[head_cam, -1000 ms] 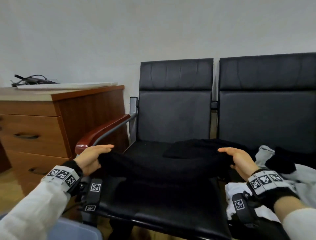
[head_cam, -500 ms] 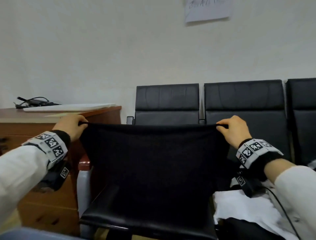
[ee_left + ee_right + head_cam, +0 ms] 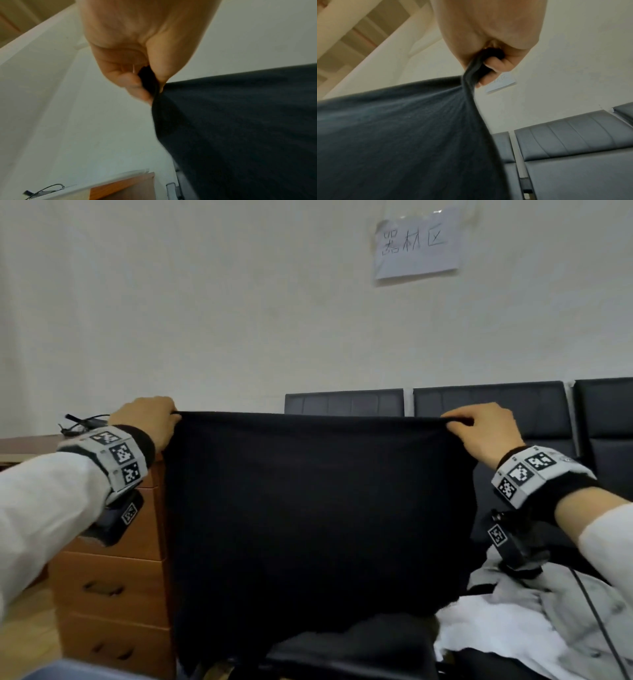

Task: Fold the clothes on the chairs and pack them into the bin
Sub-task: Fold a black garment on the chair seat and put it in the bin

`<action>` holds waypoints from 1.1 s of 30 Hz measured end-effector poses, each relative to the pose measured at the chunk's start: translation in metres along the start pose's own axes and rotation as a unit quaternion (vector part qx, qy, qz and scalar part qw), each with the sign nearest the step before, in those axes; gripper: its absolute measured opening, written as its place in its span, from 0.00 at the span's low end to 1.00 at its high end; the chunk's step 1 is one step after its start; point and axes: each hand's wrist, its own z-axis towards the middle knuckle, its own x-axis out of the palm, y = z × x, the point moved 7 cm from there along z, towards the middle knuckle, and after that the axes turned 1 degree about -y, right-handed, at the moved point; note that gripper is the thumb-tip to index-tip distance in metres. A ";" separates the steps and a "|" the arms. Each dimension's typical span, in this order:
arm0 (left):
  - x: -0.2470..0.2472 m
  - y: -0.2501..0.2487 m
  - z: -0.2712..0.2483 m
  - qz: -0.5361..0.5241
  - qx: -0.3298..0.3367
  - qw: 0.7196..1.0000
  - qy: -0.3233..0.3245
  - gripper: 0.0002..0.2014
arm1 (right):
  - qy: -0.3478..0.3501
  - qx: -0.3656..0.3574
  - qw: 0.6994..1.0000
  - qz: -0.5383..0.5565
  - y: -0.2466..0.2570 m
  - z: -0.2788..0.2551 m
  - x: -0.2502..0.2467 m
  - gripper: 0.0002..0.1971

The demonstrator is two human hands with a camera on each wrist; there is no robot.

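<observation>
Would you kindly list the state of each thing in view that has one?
black garment: held up, spread, unfolded
left hand: pinches its top corner
right hand: grips the other top corner
white and grey clothes: crumpled on the seat
wooden drawers: closed

The right hand [image 3: 489, 40] at twelve o'clock pinches a corner of the black cloth [image 3: 402, 142], which spreads toward seven o'clock; black chairs [image 3: 573, 148] sit at four o'clock.
</observation>
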 end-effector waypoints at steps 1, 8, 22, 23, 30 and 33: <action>0.015 0.005 0.001 0.007 -0.034 0.998 0.043 0.10 | 0.020 0.003 1.000 -0.022 -0.004 0.000 0.010 0.11; 0.133 0.022 -0.011 -0.041 -0.128 0.960 0.247 0.44 | 0.075 0.108 0.991 -0.031 -0.048 -0.003 0.088 0.09; 0.116 0.014 0.067 -0.388 -0.087 0.914 -0.080 0.15 | -0.103 0.057 0.975 0.189 -0.012 0.045 0.052 0.12; 0.109 0.007 0.051 -0.386 -0.067 0.917 -0.077 0.13 | -0.086 0.048 0.974 0.206 -0.016 0.036 0.056 0.12; 0.138 0.020 -0.057 -0.289 0.060 0.946 0.133 0.06 | 0.186 0.088 0.929 0.307 -0.042 -0.071 0.111 0.07; 0.173 0.047 -0.100 -0.235 0.045 0.920 0.310 0.06 | 0.336 0.151 0.883 0.291 -0.060 -0.122 0.142 0.08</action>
